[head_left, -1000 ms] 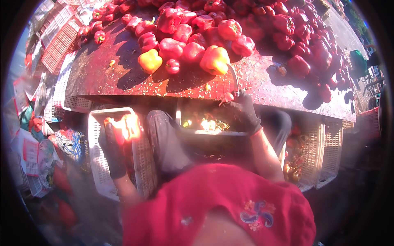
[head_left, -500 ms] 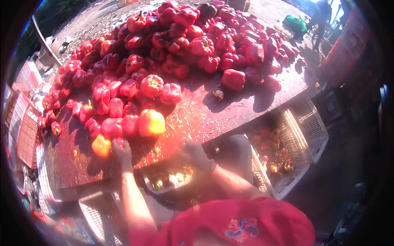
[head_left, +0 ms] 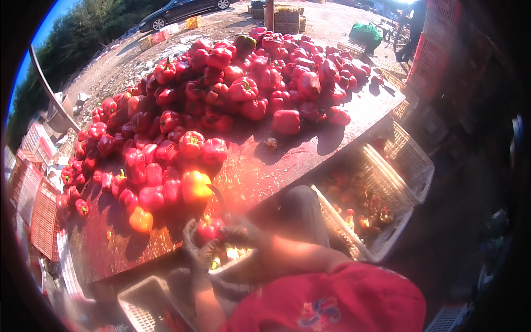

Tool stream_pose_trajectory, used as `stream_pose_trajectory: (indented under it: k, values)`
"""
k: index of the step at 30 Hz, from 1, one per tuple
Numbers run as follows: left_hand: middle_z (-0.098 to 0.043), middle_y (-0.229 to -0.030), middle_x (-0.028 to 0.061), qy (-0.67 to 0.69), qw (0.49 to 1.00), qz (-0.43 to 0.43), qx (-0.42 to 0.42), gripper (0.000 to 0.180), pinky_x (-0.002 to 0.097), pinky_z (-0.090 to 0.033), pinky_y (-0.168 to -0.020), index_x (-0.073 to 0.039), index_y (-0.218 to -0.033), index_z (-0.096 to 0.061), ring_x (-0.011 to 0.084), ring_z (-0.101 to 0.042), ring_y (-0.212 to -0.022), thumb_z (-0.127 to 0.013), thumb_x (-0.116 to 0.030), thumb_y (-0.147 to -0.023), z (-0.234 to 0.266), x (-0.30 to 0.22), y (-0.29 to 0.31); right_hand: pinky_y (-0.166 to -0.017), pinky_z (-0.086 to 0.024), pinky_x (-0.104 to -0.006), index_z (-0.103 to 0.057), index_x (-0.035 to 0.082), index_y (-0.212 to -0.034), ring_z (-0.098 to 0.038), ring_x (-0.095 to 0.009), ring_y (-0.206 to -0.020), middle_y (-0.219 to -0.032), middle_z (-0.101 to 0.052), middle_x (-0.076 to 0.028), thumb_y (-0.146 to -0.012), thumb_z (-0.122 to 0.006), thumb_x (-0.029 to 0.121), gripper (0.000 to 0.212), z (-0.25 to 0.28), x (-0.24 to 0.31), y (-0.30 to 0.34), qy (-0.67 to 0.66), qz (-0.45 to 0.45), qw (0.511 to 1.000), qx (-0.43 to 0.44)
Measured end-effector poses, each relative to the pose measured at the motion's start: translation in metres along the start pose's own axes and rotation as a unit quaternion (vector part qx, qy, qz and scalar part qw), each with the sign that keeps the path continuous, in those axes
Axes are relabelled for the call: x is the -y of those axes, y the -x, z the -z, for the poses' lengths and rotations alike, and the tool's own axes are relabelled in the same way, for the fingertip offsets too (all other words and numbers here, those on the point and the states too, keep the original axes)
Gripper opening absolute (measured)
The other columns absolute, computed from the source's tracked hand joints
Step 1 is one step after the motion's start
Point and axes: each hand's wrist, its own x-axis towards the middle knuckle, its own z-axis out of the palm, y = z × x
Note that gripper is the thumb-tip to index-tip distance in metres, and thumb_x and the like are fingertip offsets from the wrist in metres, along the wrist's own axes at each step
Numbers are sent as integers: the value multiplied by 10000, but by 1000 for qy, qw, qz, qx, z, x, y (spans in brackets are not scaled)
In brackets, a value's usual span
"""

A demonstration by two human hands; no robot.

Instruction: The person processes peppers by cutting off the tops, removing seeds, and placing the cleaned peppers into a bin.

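Broadly, a reddish table (head_left: 249, 171) is stretching from eight o'clock up to one, with a big pile of red peppers (head_left: 243, 88) covering its far part around eleven. Off its near edge, the nearer crate (head_left: 345, 235), toward four o'clock, is holding a mixed heap of reddish and brownish scraps (head_left: 376, 216); the farther crate (head_left: 417, 166), at three, is hardly showing its contents. Another pale crate (head_left: 144, 317) is sitting at seven o'clock, with something dim and reddish inside. Between six and seven, a small tray (head_left: 238, 263) is carrying pale and green bits (head_left: 232, 253).

The left hand (head_left: 196, 243) is grasping one red pepper (head_left: 209, 228), curling around its left side; the right hand (head_left: 243, 232) is blurring at the pepper's three o'clock, so whether it is gripping a tool or touching the pepper cannot be told. That pepper is being held at the table's near edge, toward seven o'clock, just beyond the tray. Apparently, the step in hand is working on this single pepper by the tray; the next move is probably calling for a steady left hold, with the right hand keeping clear of the left fingers.
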Motion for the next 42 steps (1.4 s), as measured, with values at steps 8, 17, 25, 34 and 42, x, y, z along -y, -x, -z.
stream_pose_trajectory:
  k: [8, 17, 25, 34, 42]
  values:
    - [-541, -1162, 117, 97, 995, -19, 4, 626, 328, -425, -938, 5, -1246, -449, 195, -530, -1050, -689, -361, -798, -12, -1, 9, -758, -507, -276, -424, 5, -1233, -595, -143, -880, -1035, -591, -93, -809, -651, 24, 481, -37, 14, 21, 76, 23, 994, -76]
    - [-596, -957, 73, 123, 989, -23, -77, 487, 302, -475, -818, 22, -1104, -517, 154, -573, -869, -669, -346, -824, -10, 9, 12, -681, -466, -384, -566, 26, -959, -575, -328, -800, -872, -571, -159, -751, -678, 117, 253, -12, -14, 26, 498, 183, 845, -69]
    - [-574, -937, 29, 39, 988, 18, -151, 206, 263, -450, -801, -24, -1001, -564, 112, -525, -861, -620, -164, -861, -22, 0, 12, -617, -446, -462, -538, 29, -907, -545, -404, -739, -813, -546, -193, -754, -616, 114, 192, 11, -50, 24, 628, 169, 756, -71]
    - [-591, -939, 39, 46, 995, -7, -93, 222, 272, -455, -816, -10, -986, -551, 122, -547, -856, -628, -180, -866, -21, 19, 23, -525, -402, -207, -577, -16, -986, -500, -55, -616, -733, -565, 1, -850, -622, 118, 196, -33, 8, 22, 152, 1, 975, -160]
    - [-608, -870, 43, 7, 997, 42, -61, 251, 267, -462, -752, -10, -939, -563, 117, -562, -793, -550, -259, -912, -30, 18, 31, -460, -352, -218, -557, 33, -779, -431, -41, -513, -592, -499, 22, -868, -596, 170, 168, -2, 7, 25, 176, -53, 982, -35]
